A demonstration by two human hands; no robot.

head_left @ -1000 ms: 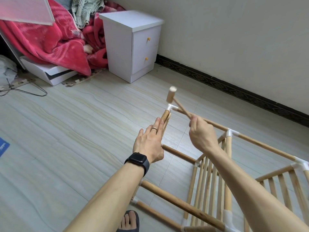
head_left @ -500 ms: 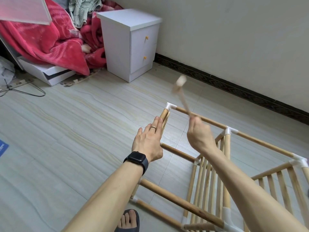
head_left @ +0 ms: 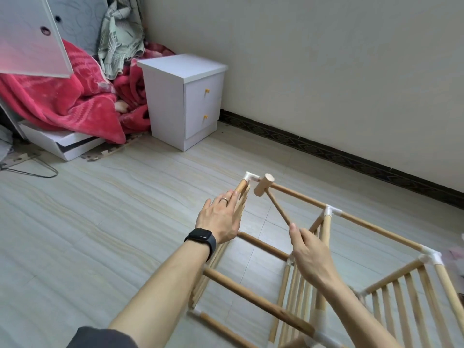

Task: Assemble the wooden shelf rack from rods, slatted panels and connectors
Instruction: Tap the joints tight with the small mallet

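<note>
on the floor (head_left: 125, 209), the half-built rack (head_left: 301, 195) lies on its side. the left hand (head_left: 219, 218), fingers straight, presses flat against its end to brace it; the right hand (head_left: 310, 249) curls round a small mallet (head_left: 262, 185), head at the corner connector (head_left: 249, 176), likely to seat it.

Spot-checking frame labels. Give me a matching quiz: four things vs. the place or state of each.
Things:
1. mallet
2. left hand
3. cabinet
4. blanket

States:
A. red, heaped far left
B. fingers straight, flat against rack end
C. white, by the wall
D. gripped by right hand, head near corner connector

Pairs: 1-D, 2-B, 3-C, 4-A
</note>
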